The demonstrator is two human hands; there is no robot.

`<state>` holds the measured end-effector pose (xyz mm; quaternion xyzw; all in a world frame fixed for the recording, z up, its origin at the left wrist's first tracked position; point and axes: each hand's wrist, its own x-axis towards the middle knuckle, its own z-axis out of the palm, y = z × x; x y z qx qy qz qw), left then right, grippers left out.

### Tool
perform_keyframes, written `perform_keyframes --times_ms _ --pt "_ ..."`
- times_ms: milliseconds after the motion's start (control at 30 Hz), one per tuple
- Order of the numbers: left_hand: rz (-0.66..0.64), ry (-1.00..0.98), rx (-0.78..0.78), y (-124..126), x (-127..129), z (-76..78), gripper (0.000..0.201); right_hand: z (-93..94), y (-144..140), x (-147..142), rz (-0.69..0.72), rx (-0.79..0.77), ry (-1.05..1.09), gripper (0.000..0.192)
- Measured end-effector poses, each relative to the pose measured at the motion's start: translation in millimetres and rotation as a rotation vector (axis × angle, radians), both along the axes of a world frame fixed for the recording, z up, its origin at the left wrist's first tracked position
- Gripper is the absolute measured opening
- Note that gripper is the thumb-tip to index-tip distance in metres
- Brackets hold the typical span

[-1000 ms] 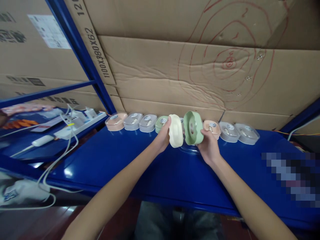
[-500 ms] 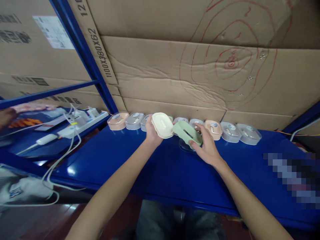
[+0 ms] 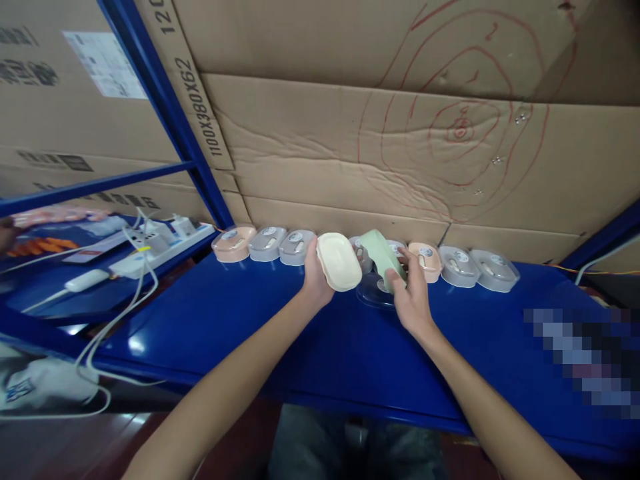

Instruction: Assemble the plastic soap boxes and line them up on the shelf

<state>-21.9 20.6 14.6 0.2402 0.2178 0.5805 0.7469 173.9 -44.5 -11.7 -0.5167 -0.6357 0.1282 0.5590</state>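
Observation:
My left hand [image 3: 316,280] is closed on a shallow cream plastic tray [image 3: 340,262] with rounded corners, its hollow side facing me. In my right hand [image 3: 413,293] is a pale green plastic box shell [image 3: 381,257], gripped at its right end and tilted up on its side. The two pieces are held close together above the table. Just below them a clear plastic lid [image 3: 373,293] lies on the blue table [image 3: 310,353]. Behind my hands runs a row of small lidded boxes, among them a grey box [image 3: 295,248] and a peach box [image 3: 425,260].
A cardboard wall [image 3: 300,147] with red drawn rings rises behind the row. At left, a power strip [image 3: 165,250] with white cables [image 3: 107,327] sits by a blue metal post [image 3: 165,100]. Another person's hand [image 3: 7,237] shows at the far left edge.
The cream tray has moved right and turned more upright in my left hand. My right hand has tipped the green shell, so its outer side now faces more toward me.

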Motion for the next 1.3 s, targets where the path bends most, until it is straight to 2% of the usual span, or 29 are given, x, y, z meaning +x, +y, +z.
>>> perform_keyframes --times_ms 200,333,533,633,767,1100,1300 --pt "0.021 0.048 0.114 -23.6 23.9 -3.7 0.056 4.7 -19.9 -23.6 0.030 0.034 -0.256 0.072" --pt "0.033 0.086 0.079 -32.2 28.8 -7.5 0.056 4.2 -29.2 -35.5 0.049 0.006 -0.336 0.071" --pt "-0.047 0.180 0.061 -40.5 31.7 -10.7 0.066 0.7 -30.6 -38.7 -0.024 -0.013 -0.453 0.064" --pt "-0.023 0.253 0.054 -43.4 32.5 -10.1 0.061 1.0 -29.7 -37.4 -0.034 -0.017 -0.479 0.064" --pt "0.064 0.283 0.092 -43.9 31.1 -7.3 0.050 1.1 -28.3 -34.9 -0.018 -0.017 -0.486 0.067" --pt "0.060 0.323 0.043 -38.4 22.7 -2.0 0.038 -1.1 -27.9 -32.6 0.021 -0.054 -0.542 0.071" --pt "0.136 0.304 0.024 -25.6 14.4 1.5 0.038 1.7 -18.7 -18.8 0.027 0.009 -0.499 0.060"
